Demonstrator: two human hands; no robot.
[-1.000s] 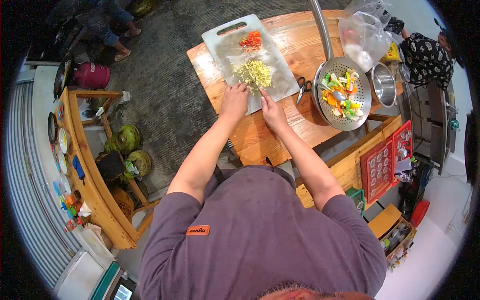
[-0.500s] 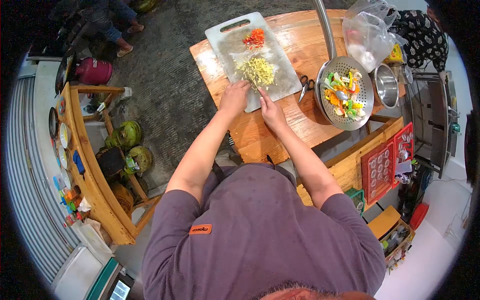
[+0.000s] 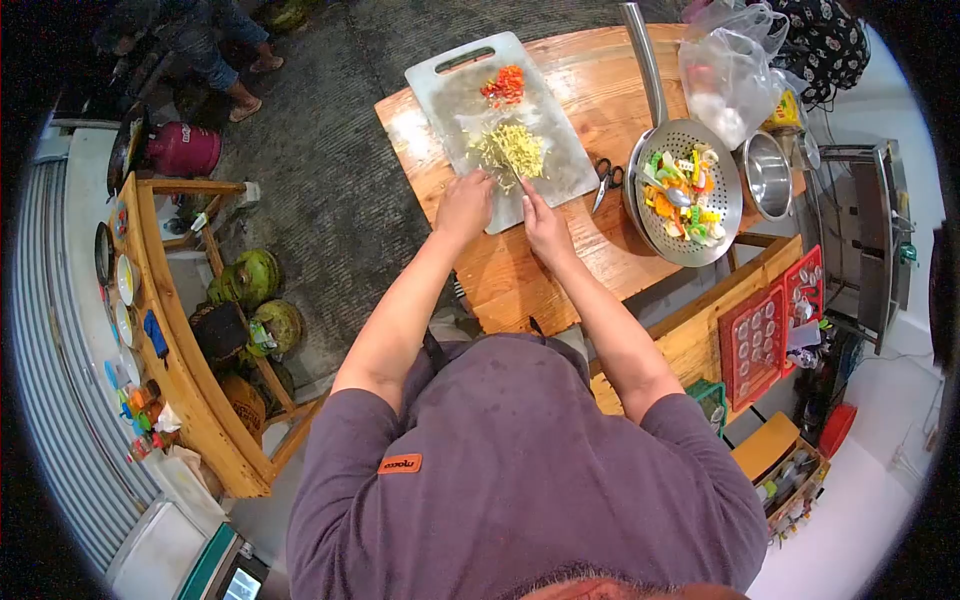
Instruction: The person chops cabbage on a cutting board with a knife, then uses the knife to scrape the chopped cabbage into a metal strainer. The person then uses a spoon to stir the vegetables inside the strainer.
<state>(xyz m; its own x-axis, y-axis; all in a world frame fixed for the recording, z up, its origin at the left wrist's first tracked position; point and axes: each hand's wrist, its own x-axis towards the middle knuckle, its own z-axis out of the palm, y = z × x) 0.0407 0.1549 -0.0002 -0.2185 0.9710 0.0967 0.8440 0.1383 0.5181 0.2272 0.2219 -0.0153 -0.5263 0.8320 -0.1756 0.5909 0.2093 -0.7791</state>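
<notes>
A white cutting board [image 3: 562,158] with a handle slot lies on the wooden table. On it sit a pile of finely chopped pale-yellow pieces [image 3: 510,150] and a smaller heap of chopped red pepper [image 3: 504,86]. My right hand [image 3: 546,228] is closed around a knife [image 3: 517,176], its thin blade at the near edge of the yellow pile. My left hand [image 3: 464,207] rests on the board's near-left edge, fingers bent together beside the pile; what they hold, if anything, is hidden.
Scissors [image 3: 605,183] lie right of the board. Beyond them are a perforated steel strainer [image 3: 728,190] of cut vegetables, a metal bowl [image 3: 769,175] and plastic bags [image 3: 728,85]. Red trays [image 3: 752,350] stand at right; gas cylinders [image 3: 278,322] at left. Other people are at the far left and far right.
The view has shifted slightly. Both hands stay at the yellow pile with little visible movement, and the person at the far right has shifted.
</notes>
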